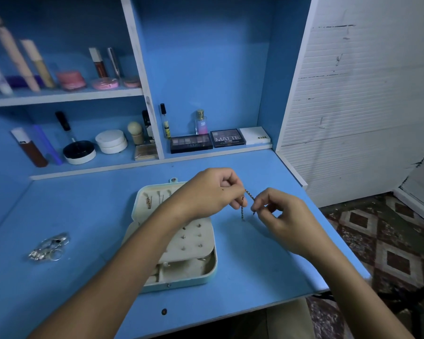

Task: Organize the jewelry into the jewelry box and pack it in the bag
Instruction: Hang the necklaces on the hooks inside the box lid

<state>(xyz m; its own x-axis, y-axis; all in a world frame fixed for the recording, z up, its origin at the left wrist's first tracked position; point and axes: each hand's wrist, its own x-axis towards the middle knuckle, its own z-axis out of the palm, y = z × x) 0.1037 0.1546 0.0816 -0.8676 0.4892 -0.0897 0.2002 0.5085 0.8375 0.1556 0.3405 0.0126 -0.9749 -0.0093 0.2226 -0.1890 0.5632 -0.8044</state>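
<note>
A blue desk point(83, 216) with white-edged shelves point(64, 96) fills the left and centre. White panelled wall point(367, 94) stands right. Diamond-patterned floor point(389, 241) lies lower right.

Worktop point(88, 216): bare blue surface to the right of the open jewelry box point(181, 265), and on the left between it and the heap of rings point(50, 246). Rear passage blocked by shelf ledge carrying eyeshadow palettes point(218, 140), jars, bottles. Right side bounded by cabinet wall point(274, 94). Both forearms cross the box.
</note>
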